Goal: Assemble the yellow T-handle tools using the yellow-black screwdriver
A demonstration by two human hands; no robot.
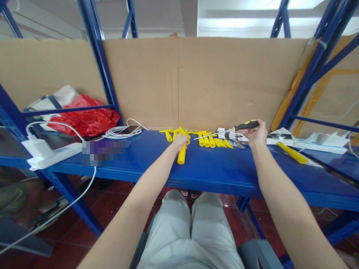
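Observation:
My left hand [181, 142] is closed around a yellow T-shaped plastic piece [181, 155], whose round tube end points toward me over the blue shelf. In my right hand [256, 133] is a screwdriver [246, 125] with a black and yellow handle, held almost level. Its long metal shaft points left, and the tip ends a little right of the piece in my left hand. Behind and beside my left hand lie more yellow T-shaped pieces [206, 142]. Several small flat yellow parts [223, 143] lie in a row under the shaft.
A yellow tube [292, 152] rests at the right near a white power strip [322, 145]. At the left are a coiled white cable [120, 132], a red plastic bag [84, 117] and a white charger [37, 147] on another power strip. Cardboard [224, 82] closes off the back.

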